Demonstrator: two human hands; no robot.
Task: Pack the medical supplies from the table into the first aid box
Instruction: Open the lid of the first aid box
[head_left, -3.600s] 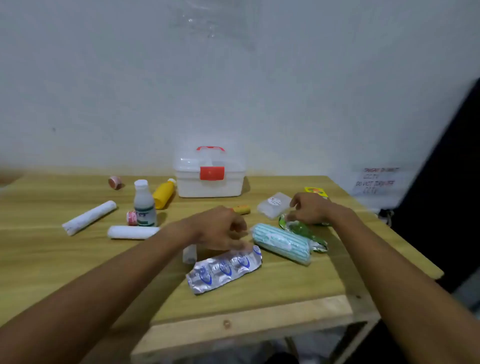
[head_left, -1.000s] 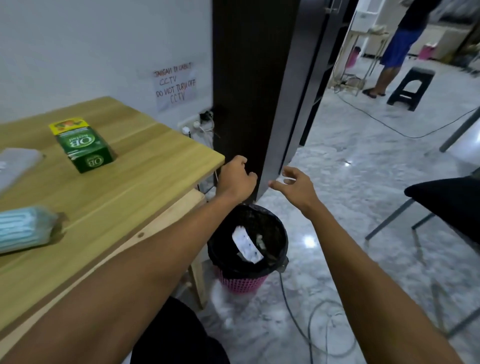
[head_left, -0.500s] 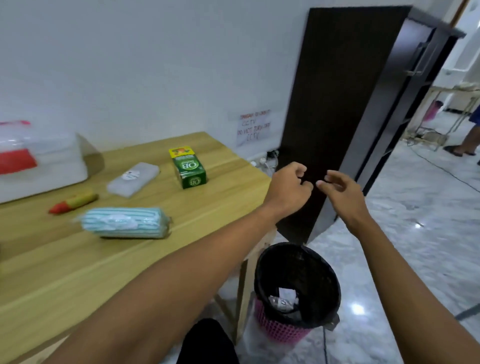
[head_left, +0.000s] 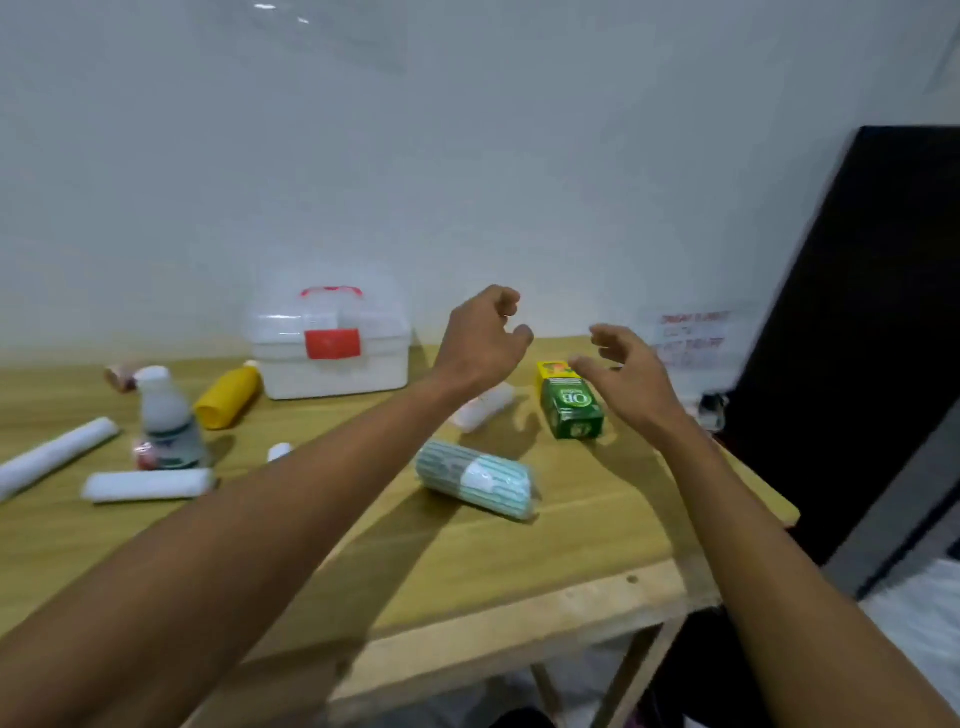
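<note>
The white first aid box (head_left: 332, 348) with a red latch and red handle stands closed at the back of the wooden table (head_left: 519, 561). My left hand (head_left: 483, 343) hovers above the table to the right of the box, fingers loosely curled and holding nothing. My right hand (head_left: 623, 374) floats over the green box (head_left: 571, 405), fingers spread and empty. A teal striped pack (head_left: 475, 478) lies in front of my hands. A clear white packet (head_left: 483, 408) is partly hidden behind my left wrist.
On the left lie a yellow bottle (head_left: 228, 397), a white bottle (head_left: 166, 421), two white bandage rolls (head_left: 148, 486) (head_left: 52, 457) and a small pink tape roll (head_left: 119, 376). A dark cabinet (head_left: 857, 338) stands right of the table. The wall is close behind.
My view has swung left from the bin and cabinet back to the table. Both hands came away from above the bin and now hover empty over the table's back right.
</note>
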